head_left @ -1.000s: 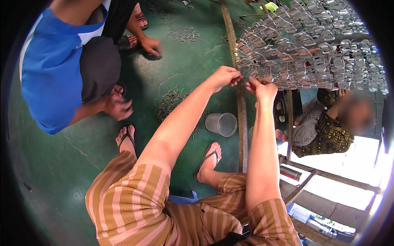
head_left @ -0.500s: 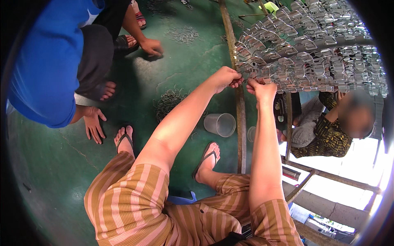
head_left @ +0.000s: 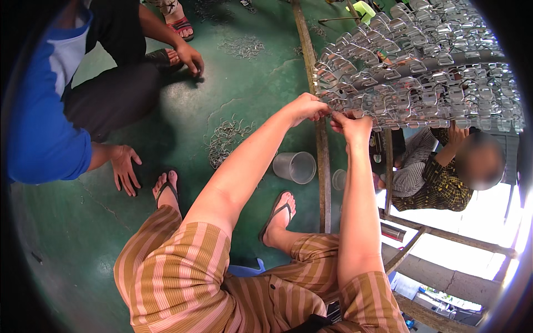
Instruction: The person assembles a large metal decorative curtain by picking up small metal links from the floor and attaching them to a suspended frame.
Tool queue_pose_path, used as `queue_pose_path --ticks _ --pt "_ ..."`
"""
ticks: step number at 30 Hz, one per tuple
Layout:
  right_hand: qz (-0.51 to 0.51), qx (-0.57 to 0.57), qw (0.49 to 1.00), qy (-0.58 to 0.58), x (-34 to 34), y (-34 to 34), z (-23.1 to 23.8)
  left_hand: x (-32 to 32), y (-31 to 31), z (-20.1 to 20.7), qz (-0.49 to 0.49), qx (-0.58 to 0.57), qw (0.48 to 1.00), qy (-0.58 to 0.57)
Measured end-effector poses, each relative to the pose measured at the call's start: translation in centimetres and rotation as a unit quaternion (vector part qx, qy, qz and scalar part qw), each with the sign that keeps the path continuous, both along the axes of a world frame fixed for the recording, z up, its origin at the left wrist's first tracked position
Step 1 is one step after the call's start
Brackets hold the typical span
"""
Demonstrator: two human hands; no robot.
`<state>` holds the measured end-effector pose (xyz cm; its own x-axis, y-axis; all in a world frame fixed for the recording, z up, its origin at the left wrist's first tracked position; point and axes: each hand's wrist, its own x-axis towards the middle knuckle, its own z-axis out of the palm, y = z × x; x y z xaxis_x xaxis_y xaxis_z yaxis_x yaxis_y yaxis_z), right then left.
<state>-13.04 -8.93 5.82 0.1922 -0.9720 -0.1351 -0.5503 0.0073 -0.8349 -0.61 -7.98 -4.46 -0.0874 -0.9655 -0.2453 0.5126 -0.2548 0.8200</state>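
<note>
2 black flip-flops (head_left: 270, 217) on green floor (head_left: 61, 238)

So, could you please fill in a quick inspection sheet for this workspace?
Surface: green floor, with thin cracks.
Job's things: a linked sheet of shiny wire and clear-looking pieces, beside a wooden bar.
Clutter: a pile of wire pieces and a farther pile on the floor; a translucent tub near the sandalled foot.
Hands: left hand and right hand close together at the sheet's near left corner; what they pinch is too small to tell.
Cables: nothing seen.
Surroundings: person in blue at left; person in a patterned top at right.
</note>
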Motion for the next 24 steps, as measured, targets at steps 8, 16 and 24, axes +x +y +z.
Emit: queue_pose_path --ticks 8,16,24 --pt "-0.004 -0.003 1.000 -0.001 -0.4 -0.2 0.0 0.1 -0.3 0.4 -0.004 -0.004 1.000 -0.006" --pt "-0.010 -0.006 1.000 -0.002 -0.7 -0.2 0.1 1.0 -0.3 2.3 -0.073 0.117 0.990 0.039" --pt "-0.013 0.006 1.000 -0.008 -0.7 -0.1 0.1 0.2 -0.7 2.1 -0.034 0.076 0.992 -0.098"
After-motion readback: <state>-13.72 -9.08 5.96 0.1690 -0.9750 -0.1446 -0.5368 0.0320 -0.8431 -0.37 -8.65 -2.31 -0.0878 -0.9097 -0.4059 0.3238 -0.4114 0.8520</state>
